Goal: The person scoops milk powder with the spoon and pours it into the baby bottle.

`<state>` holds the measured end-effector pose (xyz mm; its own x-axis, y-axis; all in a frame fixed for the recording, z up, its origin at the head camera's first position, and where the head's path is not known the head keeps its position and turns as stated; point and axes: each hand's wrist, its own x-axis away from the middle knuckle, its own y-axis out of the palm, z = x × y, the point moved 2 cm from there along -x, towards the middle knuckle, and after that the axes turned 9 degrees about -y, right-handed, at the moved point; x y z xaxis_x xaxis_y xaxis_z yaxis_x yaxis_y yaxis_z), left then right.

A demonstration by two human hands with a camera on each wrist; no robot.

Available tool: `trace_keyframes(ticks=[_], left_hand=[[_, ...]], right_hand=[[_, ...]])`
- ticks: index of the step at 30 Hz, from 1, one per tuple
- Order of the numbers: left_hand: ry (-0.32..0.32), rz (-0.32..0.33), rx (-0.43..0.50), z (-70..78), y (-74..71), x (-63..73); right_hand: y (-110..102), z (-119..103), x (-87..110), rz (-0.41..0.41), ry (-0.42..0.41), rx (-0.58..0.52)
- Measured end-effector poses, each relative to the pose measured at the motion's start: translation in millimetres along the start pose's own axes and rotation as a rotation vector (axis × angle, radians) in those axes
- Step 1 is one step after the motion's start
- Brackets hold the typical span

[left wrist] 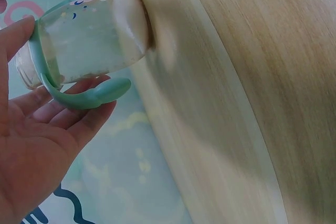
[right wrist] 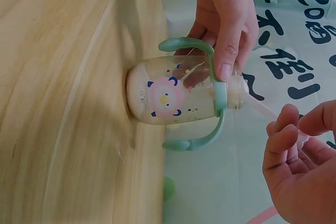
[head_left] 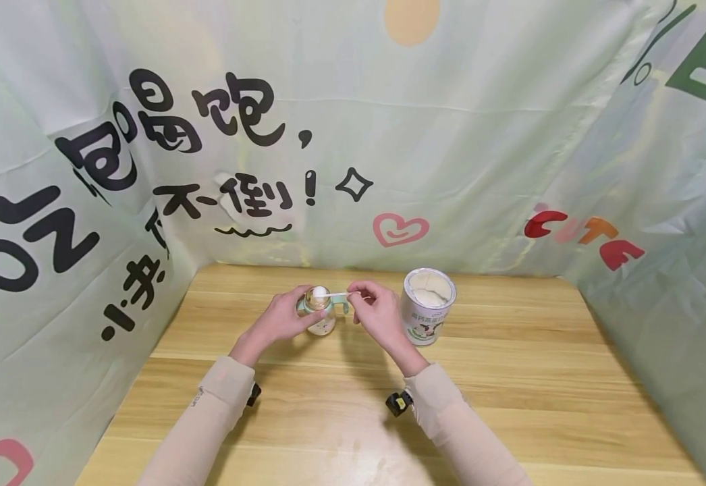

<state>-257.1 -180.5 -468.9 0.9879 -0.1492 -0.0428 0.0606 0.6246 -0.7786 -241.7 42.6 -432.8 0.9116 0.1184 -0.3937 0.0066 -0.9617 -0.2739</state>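
A clear baby bottle (head_left: 321,325) with a green two-handled collar and a bear print stands upright on the table. White powder lies in its bottom, seen from both wrists. My left hand (head_left: 281,316) holds the bottle round its collar, thumb on the near side and fingers behind. In the right wrist view the left thumb presses at the neck. My right hand (head_left: 376,312) pinches the thin handle of a white scoop (head_left: 336,294). The scoop's bowl sits right at the bottle's open mouth, with white showing in it from above.
To the right of my right hand stands an open milk powder can (head_left: 424,324) with pale powder inside. The wooden table (head_left: 329,418) ends at a printed fabric backdrop (head_left: 474,175) behind and at both sides. Each wrist wears a small black camera (head_left: 398,403).
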Motion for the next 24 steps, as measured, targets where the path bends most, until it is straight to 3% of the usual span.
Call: trace_keyframes(ticks=[17,24], left_hand=[[-0.019,-0.013,0.014,0.0,-0.4,0.7],[-0.015,-0.008,0.013,1.5,-1.0,1.0]], right_hand=[[-0.9,1.5,2.1,-0.013,0.032,0.049],[-1.8,2.3,1.5,-0.012,0.009,0.072]])
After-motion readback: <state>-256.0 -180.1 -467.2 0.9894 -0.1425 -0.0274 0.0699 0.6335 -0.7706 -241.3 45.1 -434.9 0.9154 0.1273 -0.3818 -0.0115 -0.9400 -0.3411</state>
